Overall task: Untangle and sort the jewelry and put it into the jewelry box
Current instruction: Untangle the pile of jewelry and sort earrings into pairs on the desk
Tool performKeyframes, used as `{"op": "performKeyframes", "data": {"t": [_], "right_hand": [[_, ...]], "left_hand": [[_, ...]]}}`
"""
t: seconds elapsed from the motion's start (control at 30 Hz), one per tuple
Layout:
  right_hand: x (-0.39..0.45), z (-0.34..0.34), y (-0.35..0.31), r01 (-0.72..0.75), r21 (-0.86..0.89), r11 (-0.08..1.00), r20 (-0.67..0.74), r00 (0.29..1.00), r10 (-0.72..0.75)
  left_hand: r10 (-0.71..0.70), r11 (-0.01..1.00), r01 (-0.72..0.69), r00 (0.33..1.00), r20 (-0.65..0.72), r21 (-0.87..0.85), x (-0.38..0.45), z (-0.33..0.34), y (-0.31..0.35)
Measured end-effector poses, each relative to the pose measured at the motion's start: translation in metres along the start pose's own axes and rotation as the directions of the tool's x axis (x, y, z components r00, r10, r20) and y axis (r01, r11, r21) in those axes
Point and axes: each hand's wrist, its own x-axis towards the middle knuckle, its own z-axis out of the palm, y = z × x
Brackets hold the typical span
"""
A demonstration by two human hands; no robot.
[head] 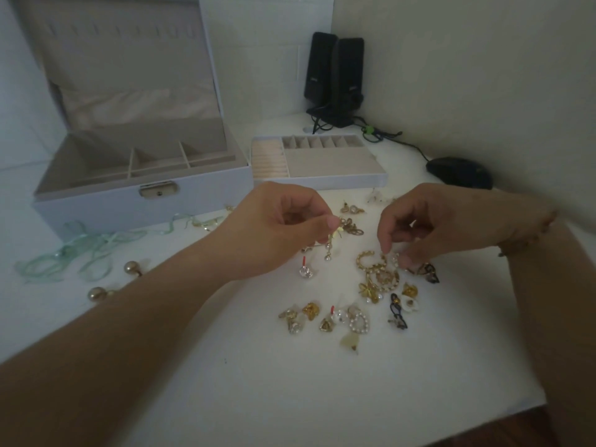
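Drop earring hanging vertically, pinched by left hand

**White surface strewn with jewelry**

The white surface carries an open jewelry box at back left, with a removable tray just beside it. Green ribbon and two gold ball earrings lie left; mixed earrings scatter across the centre. Two speakers and a mouse sit behind.

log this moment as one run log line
phase: sorting | left hand: pinching dangly earring | right hand: picking at jewelry pile | jewelry box: open | tray: out beside it
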Motion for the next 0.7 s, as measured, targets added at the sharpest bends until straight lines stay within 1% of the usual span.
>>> {"op": "performKeyframes", "data": {"t": [0.1,0.7], "right_hand": [[0.0006,0.0008,-0.0017,0.041,0.003,0.999,-0.007,0.999,-0.041],[0.0013,0.0027,-0.0035,0.063,0.003,0.998,-0.011,0.998,-0.063]], "left_hand": [[-0.005,1.000,0.005,1.000,-0.003,0.010,-0.0001,0.0004,0.0000],[-0.007,0.998,0.008,1.000,-0.009,0.065,-0.0002,0.0003,-0.0005]]}}
